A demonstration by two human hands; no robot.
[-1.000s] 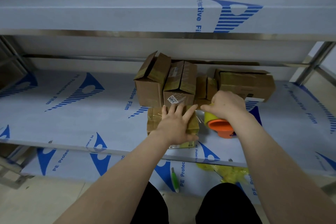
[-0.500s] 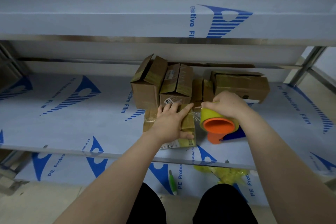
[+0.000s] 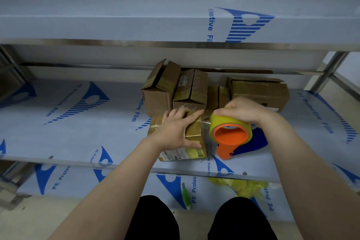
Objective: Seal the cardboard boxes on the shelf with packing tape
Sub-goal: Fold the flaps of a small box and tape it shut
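A small cardboard box (image 3: 194, 146) lies near the front edge of the film-covered shelf (image 3: 78, 132). My left hand (image 3: 178, 129) rests flat on its top with fingers spread. My right hand (image 3: 243, 111) grips a yellow tape roll on an orange dispenser (image 3: 229, 134), held just right of the box. A clear strip of tape (image 3: 204, 121) stretches from the roll to the box top. Several more cardboard boxes (image 3: 175, 91) stand behind, some with flaps up.
An upper shelf (image 3: 136, 25) overhangs the work area. A metal post (image 3: 327, 72) stands at the right rear. On the lower shelf lie a green-handled tool (image 3: 186, 195) and crumpled yellow plastic (image 3: 245, 187). My knees show at the bottom.
My right hand lifted the dispenser off the shelf and tilted it toward me, pulling the tape strip out from the box. My left hand stayed on the box top.
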